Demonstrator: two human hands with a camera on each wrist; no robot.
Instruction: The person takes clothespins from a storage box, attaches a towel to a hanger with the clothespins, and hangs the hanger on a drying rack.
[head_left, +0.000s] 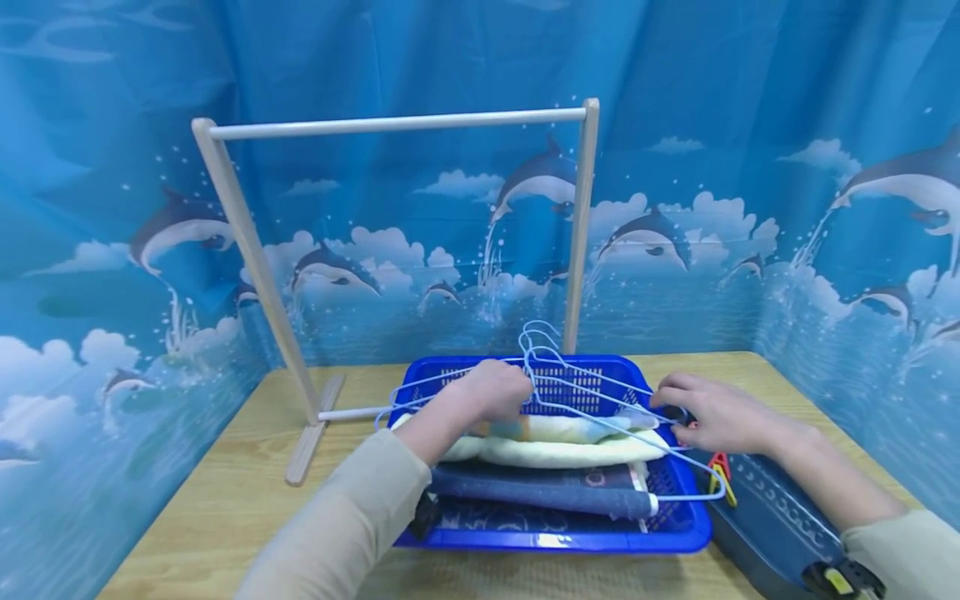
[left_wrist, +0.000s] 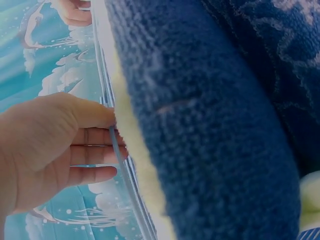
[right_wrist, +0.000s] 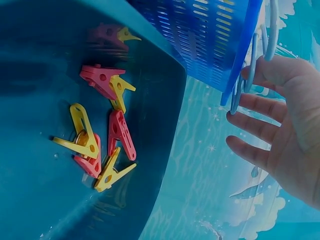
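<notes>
My left hand point(head_left: 491, 390) pinches the light blue wire hangers point(head_left: 686, 497) just below their hooks, over a blue plastic basket point(head_left: 555, 542). In the left wrist view, a wire runs between the thumb and fingers point(left_wrist: 92, 154). At the basket's right end, my right hand point(head_left: 708, 412) holds the hangers' ends between thumb and forefinger, the other fingers spread. Several hangers overlap across the basket. Below them lie a rolled dark blue towel point(head_left: 540, 496), a pale yellow one point(head_left: 555, 452) and a patterned cloth point(head_left: 517, 428).
A white and wooden drying rack point(head_left: 397, 125) stands behind the basket on the wooden table point(head_left: 225, 500). To the right is a dark teal tub point(head_left: 780, 508) holding several red and yellow clothes pegs point(right_wrist: 120, 135). A dolphin-print curtain point(head_left: 412, 292) surrounds the table.
</notes>
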